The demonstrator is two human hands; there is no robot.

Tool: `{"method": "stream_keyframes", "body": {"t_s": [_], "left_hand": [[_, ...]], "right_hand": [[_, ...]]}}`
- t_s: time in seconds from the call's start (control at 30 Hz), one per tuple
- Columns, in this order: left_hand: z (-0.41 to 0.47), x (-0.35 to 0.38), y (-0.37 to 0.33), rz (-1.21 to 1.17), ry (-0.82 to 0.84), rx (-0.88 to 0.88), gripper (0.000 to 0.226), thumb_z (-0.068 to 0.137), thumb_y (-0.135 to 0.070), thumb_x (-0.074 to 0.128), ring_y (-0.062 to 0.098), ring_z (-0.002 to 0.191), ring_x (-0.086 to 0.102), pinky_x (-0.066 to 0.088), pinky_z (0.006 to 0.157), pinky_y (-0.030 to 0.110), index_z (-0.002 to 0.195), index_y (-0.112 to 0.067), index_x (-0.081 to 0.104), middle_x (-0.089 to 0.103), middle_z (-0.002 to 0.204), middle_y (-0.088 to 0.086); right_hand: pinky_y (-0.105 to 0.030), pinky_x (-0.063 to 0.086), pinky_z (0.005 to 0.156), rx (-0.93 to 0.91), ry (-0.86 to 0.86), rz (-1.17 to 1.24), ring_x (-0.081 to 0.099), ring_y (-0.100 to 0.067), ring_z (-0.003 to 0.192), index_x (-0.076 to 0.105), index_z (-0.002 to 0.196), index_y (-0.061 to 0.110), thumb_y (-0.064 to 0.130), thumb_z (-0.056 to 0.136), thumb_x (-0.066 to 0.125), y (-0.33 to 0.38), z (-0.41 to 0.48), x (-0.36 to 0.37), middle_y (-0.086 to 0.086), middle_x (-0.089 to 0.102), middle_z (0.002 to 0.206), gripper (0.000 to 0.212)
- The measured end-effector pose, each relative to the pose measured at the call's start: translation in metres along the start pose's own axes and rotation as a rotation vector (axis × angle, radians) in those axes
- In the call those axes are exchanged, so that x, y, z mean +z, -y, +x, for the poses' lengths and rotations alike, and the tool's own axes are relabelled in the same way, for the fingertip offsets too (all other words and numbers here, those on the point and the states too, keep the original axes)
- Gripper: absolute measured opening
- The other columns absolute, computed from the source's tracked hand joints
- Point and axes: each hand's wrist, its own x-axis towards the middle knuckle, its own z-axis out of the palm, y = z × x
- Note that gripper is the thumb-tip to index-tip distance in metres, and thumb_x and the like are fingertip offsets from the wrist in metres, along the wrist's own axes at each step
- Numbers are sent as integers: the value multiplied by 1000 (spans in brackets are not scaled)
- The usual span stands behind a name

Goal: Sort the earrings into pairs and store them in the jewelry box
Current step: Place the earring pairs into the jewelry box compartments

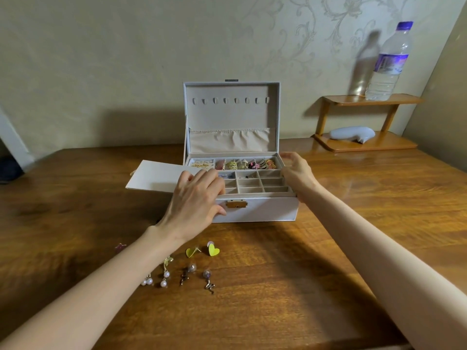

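Earrings (213, 250) lie paired on table (278, 286), not yet stored; back row (242, 164) filled; left hand (194, 195), right hand (298, 173) clasp jewelry box (265, 210) edges.

Dim warm light, hard shadows, wide-angle bending

1. My left hand (199, 195) lies palm down. Its fingers bend over the left front corner of the jewelry box (265, 210), and its thumb presses on the front.
2. My right hand (297, 173) sits across from that grip, fingers curled round the box's right edge.
3. Both arms are bare and reach forward, slanting in toward each other, so the hands are closer together than the elbows.
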Motion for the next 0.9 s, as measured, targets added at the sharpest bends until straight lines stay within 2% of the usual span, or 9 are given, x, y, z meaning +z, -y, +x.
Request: {"method": "stream_keyframes", "body": {"t_s": [0.13, 0.23, 0.27, 0.33, 0.43, 0.5, 0.63, 0.73, 0.9], "left_hand": [[-2, -7, 1, -85, 9, 9, 33, 67, -22, 81, 18, 89, 57, 44, 75, 31, 91, -15, 60, 58, 95, 1], [-12, -20, 5, -158, -18, -2, 29, 72, -22, 76, 14, 95, 54, 41, 83, 24, 94, -16, 58, 56, 99, -2], [-18, -25, 6, -190, -21, -11, 26, 73, -22, 75, 10, 92, 52, 40, 82, 22, 92, -17, 58, 54, 97, -6], [-32, -34, 9, -274, 44, -41, 18, 76, -24, 71, 0, 82, 49, 38, 77, 14, 86, -22, 56, 49, 91, -15], [-50, -38, 13, -345, 319, -93, 18, 79, -38, 66, -5, 80, 46, 33, 69, 10, 83, -35, 49, 48, 87, -22], [-57, -36, 18, -294, 470, -76, 21, 79, -45, 63, -5, 85, 44, 31, 69, 10, 84, -41, 44, 47, 87, -22], [-60, -34, 22, -303, 567, -126, 27, 77, -45, 66, -1, 84, 46, 32, 67, 12, 77, -46, 39, 46, 90, -21], [-60, -32, 22, -332, 582, -156, 27, 78, -40, 67, 2, 82, 49, 38, 67, 16, 75, -44, 41, 48, 90, -18], [-59, -29, 18, -347, 583, -212, 29, 82, -30, 67, 7, 75, 48, 37, 62, 18, 70, -36, 41, 48, 82, -15]], "right_hand": [[-40, 50, 85, -68, -77, -95, 56, -30, 107, 43, 135, 13, 9, 94, 44, 3, -6, 1, -15, 55, 127, 41], [-29, 33, 93, -496, -261, -384, 45, -30, 115, 53, 127, 12, 1, 86, 52, 11, -36, 2, -11, 56, 125, 42], [-28, 33, 90, -641, -281, -395, 48, -29, 110, 58, 121, 12, 0, 84, 55, 14, -50, 4, -9, 58, 120, 39], [-27, 45, 79, -781, -135, -295, 58, -19, 92, 64, 109, 15, 0, 84, 57, 20, -80, 8, -2, 63, 104, 29], [-16, 46, 66, -747, 272, -288, 55, 0, 71, 68, 102, 20, 10, 89, 59, 23, -115, 18, 13, 62, 93, 19], [-14, 43, 66, -736, 431, -355, 50, 1, 70, 67, 103, 22, 19, 90, 60, 19, -123, 30, 12, 62, 94, 16], [-21, 39, 68, -726, 510, -463, 46, -5, 75, 67, 111, 22, 35, 87, 63, 12, -126, 46, 2, 60, 98, 27], [-24, 41, 69, -703, 527, -490, 51, -11, 78, 67, 110, 24, 43, 84, 63, 14, -128, 51, 2, 58, 96, 32], [-33, 50, 74, -701, 531, -467, 57, -15, 83, 67, 101, 22, 32, 81, 70, 15, -131, 55, 1, 60, 96, 22]]}}
